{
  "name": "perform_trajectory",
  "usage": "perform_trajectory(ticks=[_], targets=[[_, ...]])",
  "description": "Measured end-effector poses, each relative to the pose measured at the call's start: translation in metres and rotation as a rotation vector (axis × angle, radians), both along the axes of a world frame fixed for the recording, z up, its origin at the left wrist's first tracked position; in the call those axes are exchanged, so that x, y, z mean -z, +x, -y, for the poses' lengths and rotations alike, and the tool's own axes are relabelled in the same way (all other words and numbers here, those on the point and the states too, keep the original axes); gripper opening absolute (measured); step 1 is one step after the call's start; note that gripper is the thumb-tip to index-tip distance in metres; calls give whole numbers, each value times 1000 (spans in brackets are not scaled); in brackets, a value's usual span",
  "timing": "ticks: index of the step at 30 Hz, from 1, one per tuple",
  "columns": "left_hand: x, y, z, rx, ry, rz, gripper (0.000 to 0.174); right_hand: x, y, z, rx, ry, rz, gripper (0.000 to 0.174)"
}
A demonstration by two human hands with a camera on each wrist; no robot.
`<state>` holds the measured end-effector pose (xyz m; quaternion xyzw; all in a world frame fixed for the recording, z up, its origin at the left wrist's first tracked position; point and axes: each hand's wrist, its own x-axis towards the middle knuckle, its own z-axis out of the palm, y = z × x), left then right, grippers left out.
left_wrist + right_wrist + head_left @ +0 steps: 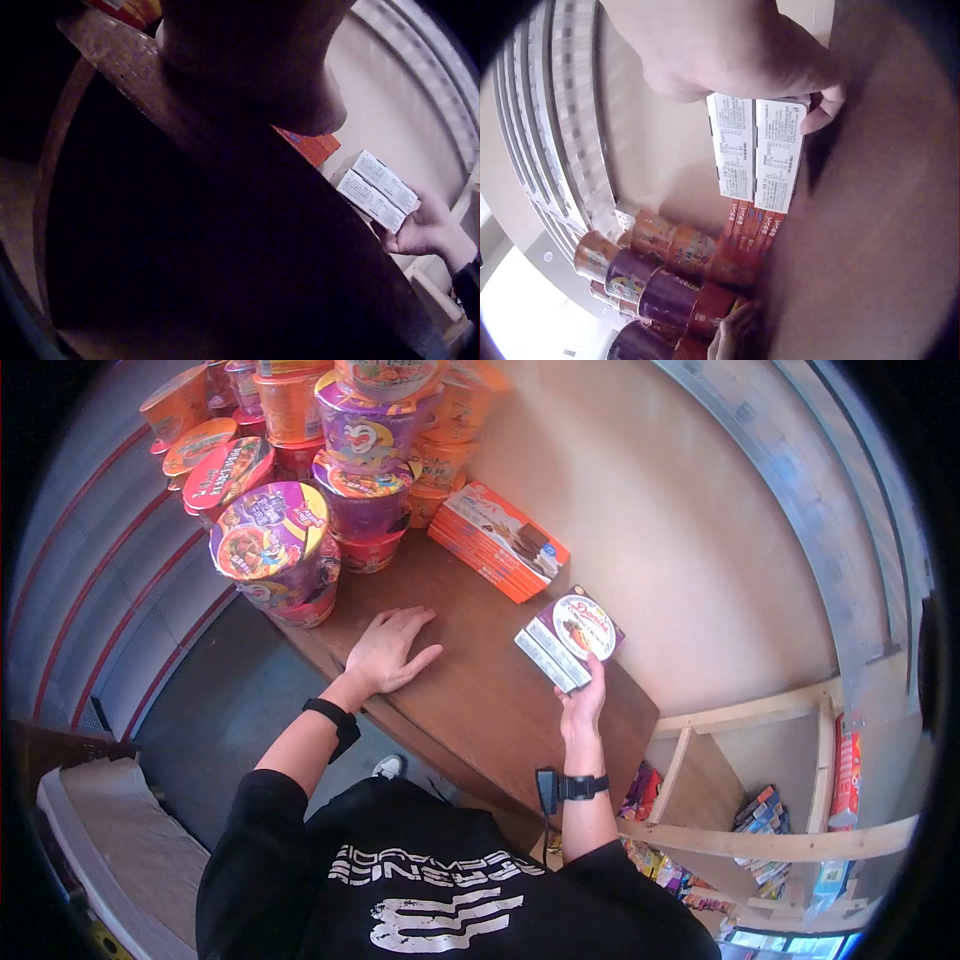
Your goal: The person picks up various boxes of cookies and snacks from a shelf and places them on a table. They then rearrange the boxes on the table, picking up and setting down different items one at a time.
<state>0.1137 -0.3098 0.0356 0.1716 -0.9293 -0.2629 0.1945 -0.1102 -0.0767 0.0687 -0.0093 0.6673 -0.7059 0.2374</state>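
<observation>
My right hand (583, 700) grips two small stacked biscuit boxes (580, 628) marked "Danisa", thumb on the top face and fingers underneath. Their white printed sides (780, 154) fill the middle of the right wrist view, and the left wrist view also shows the boxes (375, 187) in that hand. Flat on the brown tabletop (460, 650), near its front edge, rests my left hand (390, 650) with fingers spread and nothing held. Just beyond the biscuit boxes lies a stack of orange-red boxes (500, 540) against the wall.
Instant noodle cups (270, 545), purple, orange and red, are piled high at the table's far left. A wooden-framed shelf (780, 845) with colourful packets stands at the right. Below the table's front edge are the floor and a shoe (388, 766).
</observation>
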Motion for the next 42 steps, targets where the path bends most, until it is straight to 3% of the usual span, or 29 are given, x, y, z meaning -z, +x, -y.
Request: perform_trajectory(ticks=[31, 42], targets=[[4, -2, 2, 38, -38, -1, 54, 2, -44, 23, -93, -31, 85, 54], [2, -2, 1, 50, -50, 12, 55, 5, -23, 34, 3, 61, -167, 67]])
